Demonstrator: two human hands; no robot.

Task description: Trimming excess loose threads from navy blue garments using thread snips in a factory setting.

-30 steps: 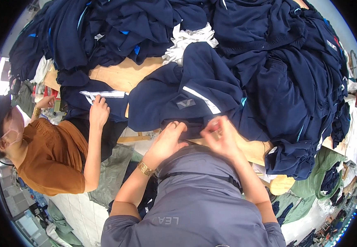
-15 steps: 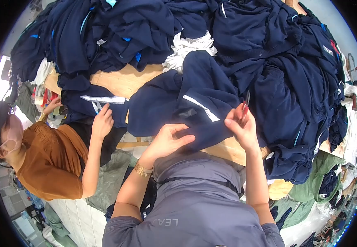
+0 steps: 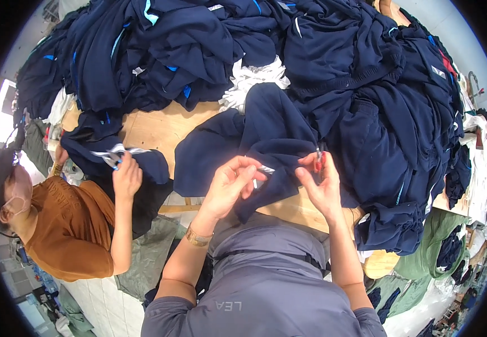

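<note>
The navy garment (image 3: 266,140) lies spread on the wooden surface (image 3: 153,126) straight ahead of the person, its near edge drawn up between both hands. The left hand (image 3: 232,182) has its fingers (image 3: 250,166) pinched together on a small white label or strip (image 3: 265,168) at the garment's hem. The right hand (image 3: 322,182) sits just beside it, fingers closed around a small red-handled tool (image 3: 318,160), probably thread snips, its tip against the fabric. A gold bracelet (image 3: 198,238) circles the left wrist.

Behind and to the right, a large heap of dark blue clothing (image 3: 378,101) crowds the surface and overlaps the garment's far side, with a crumpled white cloth (image 3: 252,81) wedged at the top edge. More navy pieces (image 3: 142,50) pile across the back left. To the left, a co-worker in an orange-brown top (image 3: 69,230) holds another navy piece (image 3: 125,163) with a white stripe, one hand (image 3: 125,177) on it. Green fabric (image 3: 440,247) hangs at the lower right.
</note>
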